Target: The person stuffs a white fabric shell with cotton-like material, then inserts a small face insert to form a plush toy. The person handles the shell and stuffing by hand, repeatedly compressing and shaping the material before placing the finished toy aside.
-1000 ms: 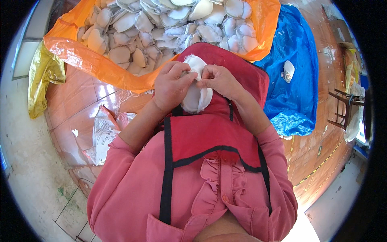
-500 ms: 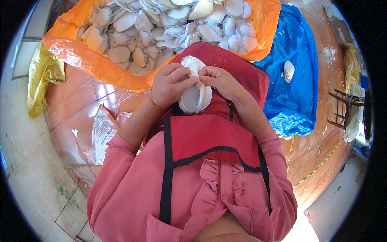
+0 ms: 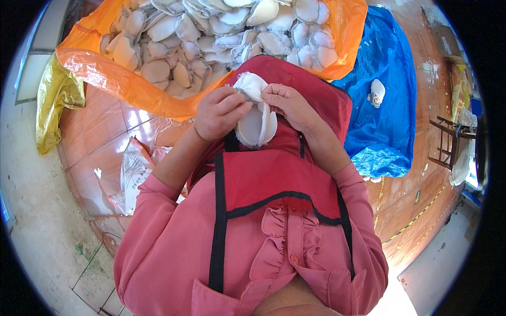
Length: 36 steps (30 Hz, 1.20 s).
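Note:
Over my lap I have a pair of white, rounded soft pads with fuzzy edges. The lower pad hangs against the red apron, its curved face toward me. Above it, the upper pad is folded over between my fingers. My left hand is closed in a pinch at the left side, where the two pads meet; what lies between its fingertips is too small to make out. On the right edge, my right hand grips the upper pad between thumb and fingers.
Ahead lies an orange sheet bearing a heap of similar white pads. To the right, one loose pad rests on a blue plastic sheet. A yellow bag and a white sack are at left; a wooden stool stands far right.
My hands have drawn slightly apart, the left one shifting a little left and down. The upper pad shows more, its top folded outward between them.

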Motion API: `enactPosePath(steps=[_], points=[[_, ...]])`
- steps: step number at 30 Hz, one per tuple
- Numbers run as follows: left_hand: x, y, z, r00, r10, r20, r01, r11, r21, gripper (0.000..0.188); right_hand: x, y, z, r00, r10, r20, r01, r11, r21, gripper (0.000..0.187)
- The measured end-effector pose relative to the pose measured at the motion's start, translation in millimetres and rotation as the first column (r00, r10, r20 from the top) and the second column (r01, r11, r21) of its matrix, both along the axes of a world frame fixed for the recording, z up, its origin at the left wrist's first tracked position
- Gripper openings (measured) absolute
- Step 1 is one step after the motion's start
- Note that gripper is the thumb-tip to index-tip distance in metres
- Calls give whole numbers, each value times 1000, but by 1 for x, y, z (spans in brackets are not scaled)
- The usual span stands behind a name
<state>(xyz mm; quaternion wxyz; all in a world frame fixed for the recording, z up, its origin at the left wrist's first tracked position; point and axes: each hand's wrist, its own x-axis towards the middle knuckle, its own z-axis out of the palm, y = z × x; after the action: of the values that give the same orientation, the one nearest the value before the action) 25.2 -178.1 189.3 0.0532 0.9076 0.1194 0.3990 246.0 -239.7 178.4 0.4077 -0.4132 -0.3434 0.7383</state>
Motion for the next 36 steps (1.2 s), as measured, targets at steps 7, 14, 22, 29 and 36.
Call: enactPosePath(steps=[7, 14, 22, 29, 36], points=[[5, -3, 2, 999, 36, -12, -37, 999, -15, 35, -4, 0, 3, 999, 17, 29, -17, 1000, 12, 18], [6, -3, 6, 1000, 27, -10, -27, 1000, -7, 31, -4, 0, 3, 999, 32, 35, -32, 999, -8, 18], [6, -3, 4, 999, 35, 10, -35, 999, -12, 27, -6, 0, 5, 996, 25, 88, -25, 1000, -7, 19], [6, -2, 5, 1000, 18, 4, -18, 1000, -12, 23, -10, 1, 27, 839, -119, 531, -55, 952, 300, 22], [6, -5, 6, 999, 22, -25, -22, 1000, -13, 21, -9, 3, 28, 766, -176, 619, -140, 893, 427, 21]])
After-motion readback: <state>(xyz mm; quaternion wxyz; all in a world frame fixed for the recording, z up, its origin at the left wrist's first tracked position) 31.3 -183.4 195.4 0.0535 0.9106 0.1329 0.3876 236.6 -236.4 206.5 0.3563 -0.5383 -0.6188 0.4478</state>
